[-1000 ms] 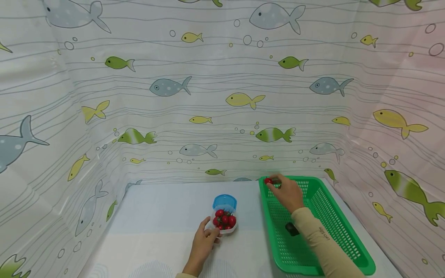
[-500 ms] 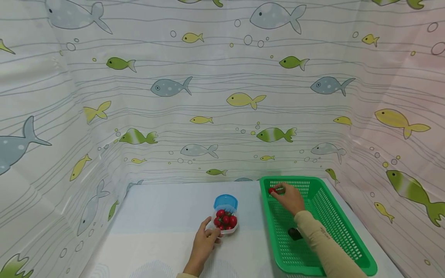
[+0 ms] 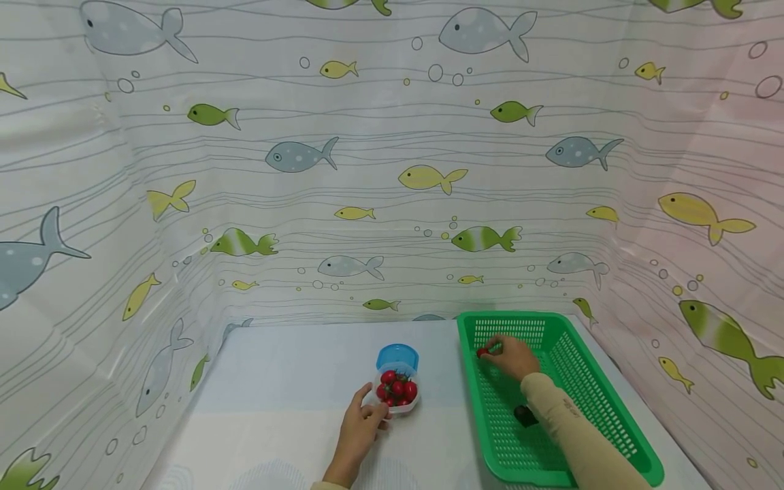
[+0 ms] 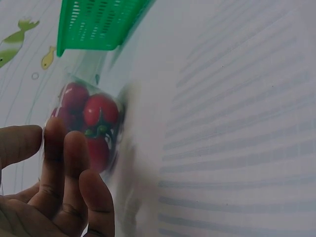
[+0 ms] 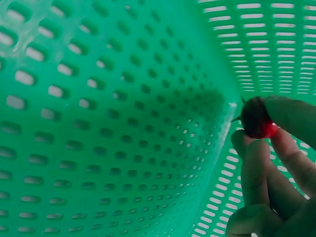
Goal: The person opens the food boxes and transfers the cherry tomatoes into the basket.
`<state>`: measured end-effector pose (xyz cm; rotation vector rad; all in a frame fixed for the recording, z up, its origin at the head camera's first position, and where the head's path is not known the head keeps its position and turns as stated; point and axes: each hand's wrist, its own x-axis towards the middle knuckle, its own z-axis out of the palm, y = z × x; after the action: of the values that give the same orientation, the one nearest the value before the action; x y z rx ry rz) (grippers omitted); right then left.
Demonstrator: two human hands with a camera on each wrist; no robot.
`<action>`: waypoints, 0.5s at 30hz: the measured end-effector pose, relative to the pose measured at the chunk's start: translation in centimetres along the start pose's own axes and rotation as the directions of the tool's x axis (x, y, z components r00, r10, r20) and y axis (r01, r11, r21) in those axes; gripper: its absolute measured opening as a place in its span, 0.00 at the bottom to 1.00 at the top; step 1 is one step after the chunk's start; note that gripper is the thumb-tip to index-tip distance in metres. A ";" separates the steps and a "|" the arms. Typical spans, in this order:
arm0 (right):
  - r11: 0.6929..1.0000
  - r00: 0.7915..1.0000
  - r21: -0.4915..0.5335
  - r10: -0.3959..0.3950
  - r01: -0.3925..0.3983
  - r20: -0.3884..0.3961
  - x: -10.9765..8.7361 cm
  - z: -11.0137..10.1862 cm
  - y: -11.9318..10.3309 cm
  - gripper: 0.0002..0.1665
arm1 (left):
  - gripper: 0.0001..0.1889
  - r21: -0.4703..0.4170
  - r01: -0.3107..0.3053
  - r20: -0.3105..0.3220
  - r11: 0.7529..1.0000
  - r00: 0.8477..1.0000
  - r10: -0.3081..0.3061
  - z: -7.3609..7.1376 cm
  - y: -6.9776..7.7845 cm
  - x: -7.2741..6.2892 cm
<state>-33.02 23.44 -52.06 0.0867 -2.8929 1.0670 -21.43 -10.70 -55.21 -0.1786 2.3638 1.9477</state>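
Observation:
My left hand (image 3: 360, 423) holds the near left corner of a small clear plastic container (image 3: 401, 409), fingertips at its wall. Several cherry tomatoes (image 4: 101, 108), some with green stems, fill it. The container's blue lid (image 3: 397, 356) hangs open behind it. Inside a green plastic basket (image 3: 470, 381), my right hand (image 3: 513, 358) pinches one red cherry tomato (image 5: 258, 118) between thumb and fingers. This tomato has its stem on and is close to the basket's left wall. In the right wrist view the basket's slotted floor and walls surround the hand.
A small dark object (image 3: 525, 416) lies in the basket, partly hidden by the right sleeve (image 3: 566, 422). The white table (image 3: 294, 367) runs back to a fish-patterned curtain (image 3: 392, 224) that also closes off both sides.
The right hand with the tomato has moved from the basket's back left rim down into the basket and slightly nearer. My left hand and the container stay where they were.

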 end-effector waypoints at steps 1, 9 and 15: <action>1.000 1.000 -0.005 -0.005 0.005 0.008 0.0 0.1 0.1 0.15 | 0.36 -0.001 0.000 -0.001 1.000 1.000 0.000 0.0 0.0 0.0; 1.000 1.000 -0.018 -0.005 0.006 0.031 0.0 0.3 0.8 0.14 | 0.36 -0.008 0.004 0.002 1.000 1.000 -0.004 0.0 0.0 0.0; 1.000 1.000 -0.024 0.013 -0.012 0.024 0.0 0.4 0.7 0.15 | 0.36 -0.009 0.006 -0.003 1.000 1.000 -0.006 0.0 0.1 -0.1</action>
<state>-33.06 23.72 -52.84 0.0806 -2.9304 1.0406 -21.40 -10.68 -55.08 -0.1893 2.3536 1.9575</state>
